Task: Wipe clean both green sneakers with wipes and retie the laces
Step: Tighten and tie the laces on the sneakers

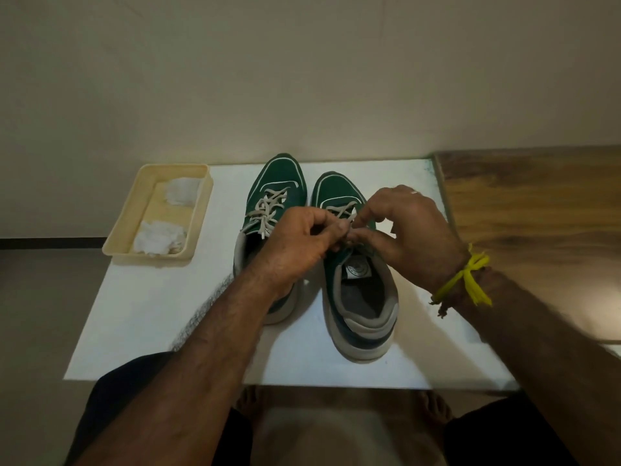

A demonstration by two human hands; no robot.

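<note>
A white table (151,317) stands against a beige wall (302,62). A cream tray (116,237) sits at the table's far left corner. Right of the table lies a wooden surface (537,203). Two bare feet (247,403) show below the near edge.

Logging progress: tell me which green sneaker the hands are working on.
The right-hand sneaker: both hands pinch its laces. The left sneaker, beside the tray, is untouched, its laces tied.
</note>
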